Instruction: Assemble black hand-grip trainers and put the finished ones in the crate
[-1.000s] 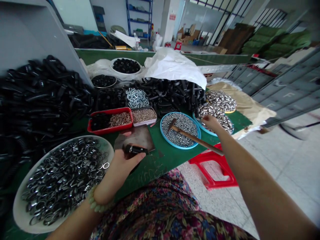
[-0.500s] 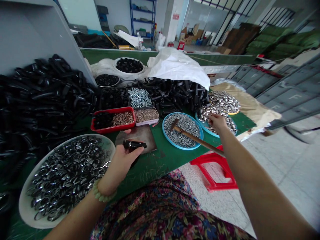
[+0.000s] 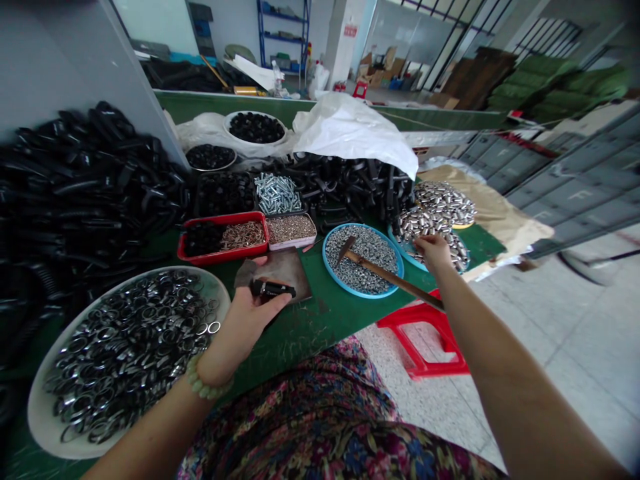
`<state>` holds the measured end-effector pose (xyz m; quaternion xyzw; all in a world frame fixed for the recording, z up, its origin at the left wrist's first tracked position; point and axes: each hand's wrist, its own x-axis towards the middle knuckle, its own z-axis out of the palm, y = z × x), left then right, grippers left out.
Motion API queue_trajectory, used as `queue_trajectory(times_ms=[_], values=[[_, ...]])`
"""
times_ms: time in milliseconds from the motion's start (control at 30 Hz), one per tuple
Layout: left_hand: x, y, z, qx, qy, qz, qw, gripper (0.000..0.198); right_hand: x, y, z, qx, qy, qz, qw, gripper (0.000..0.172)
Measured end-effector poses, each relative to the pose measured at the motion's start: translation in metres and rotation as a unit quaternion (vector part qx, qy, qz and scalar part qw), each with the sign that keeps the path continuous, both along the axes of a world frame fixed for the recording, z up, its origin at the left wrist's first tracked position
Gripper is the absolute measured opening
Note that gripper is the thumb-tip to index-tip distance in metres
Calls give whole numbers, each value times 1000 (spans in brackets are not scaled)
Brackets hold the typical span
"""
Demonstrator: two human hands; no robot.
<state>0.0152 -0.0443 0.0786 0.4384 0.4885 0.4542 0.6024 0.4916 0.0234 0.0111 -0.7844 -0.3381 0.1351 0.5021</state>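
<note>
Left hand (image 3: 243,315), grip closed on a black cylindrical part (image 3: 273,289); right hand (image 3: 434,251) among silver sleeves (image 3: 450,203), grip contents indiscernible; hammer (image 3: 387,276) untouched.

Right hand (image 3: 434,252) has withdrawn slightly from the silver cylinders (image 3: 443,200) toward the near edge of the table (image 3: 310,327). Left hand (image 3: 245,317), gripping the black part (image 3: 273,289), has shifted slightly toward the far edge.

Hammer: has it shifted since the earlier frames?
No. The hammer lies as before, head on the blue plate, handle over the table edge.
</note>
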Motion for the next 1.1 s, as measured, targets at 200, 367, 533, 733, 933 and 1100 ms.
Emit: queue_trajectory(times_ms=[200, 367, 533, 733, 933, 1100], values=[[-1, 0, -4, 28, 10, -5, 1000, 73, -3, -4, 4, 22, -74, -63, 995, 27], [-1, -1, -3, 43, 12, -28, 999, 69, -20, 8, 6, 86, -36, -95, 991, 22], [0, 3, -4, 116, 79, -31, 990, 69, -47, 25, 15, 163, 31, -90, 982, 21], [-4, 7, -11, 164, 148, -20, 975, 71, -101, 22, 45, 203, 122, 10, 972, 26], [1, 7, -4, 234, 212, -50, 948, 57, -254, -42, 68, 73, 197, 446, 870, 23], [-1, 9, -3, 273, 244, -47, 929, 53, -308, -61, 73, 26, 231, 516, 824, 19]])
